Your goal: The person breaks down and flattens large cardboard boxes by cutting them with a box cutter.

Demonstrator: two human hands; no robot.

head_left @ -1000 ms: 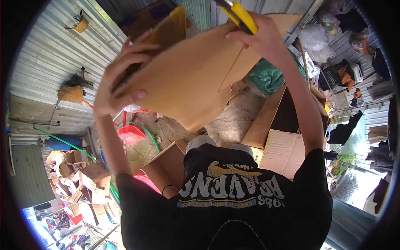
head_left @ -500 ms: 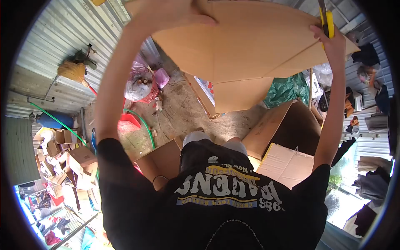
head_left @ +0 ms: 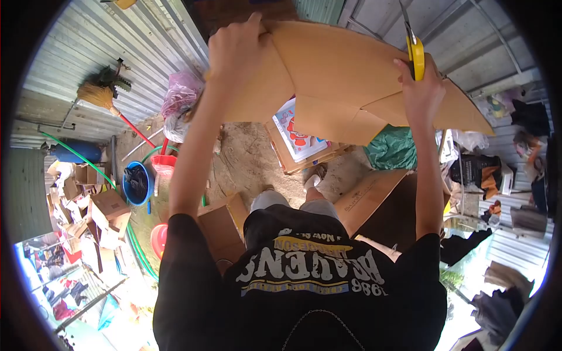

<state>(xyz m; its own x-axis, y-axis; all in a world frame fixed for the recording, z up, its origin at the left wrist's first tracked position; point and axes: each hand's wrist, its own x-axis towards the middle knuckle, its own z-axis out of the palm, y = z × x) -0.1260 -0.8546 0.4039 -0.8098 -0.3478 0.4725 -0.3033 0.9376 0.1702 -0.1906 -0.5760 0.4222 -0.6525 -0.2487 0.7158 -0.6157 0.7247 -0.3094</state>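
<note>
A large brown cardboard sheet [head_left: 339,64], creased along fold lines, is held up in front of me at arm's length. My left hand [head_left: 237,52] grips its upper left edge, fingers bent over the top. On the other side, my right hand [head_left: 422,90] holds yellow-handled scissors [head_left: 416,57] with the blades pointing up, and its fingers also press on the sheet's right part. The sheet's lower flap hangs over a floor stack of flattened cardboard [head_left: 316,159] with a white printed sheet [head_left: 297,131] on top.
Open cardboard boxes stand beside my legs, one at left [head_left: 219,225] and one at right [head_left: 374,202]. A green plastic bag [head_left: 393,149] lies beyond the right box. At left are a blue basin [head_left: 140,196], a broom [head_left: 99,96] and piled boxes [head_left: 110,210].
The sheet has shifted and tilted, uncovering more of the printed sheet below. My right hand with the scissors has moved left and lower; my left hand now grips the top edge.
</note>
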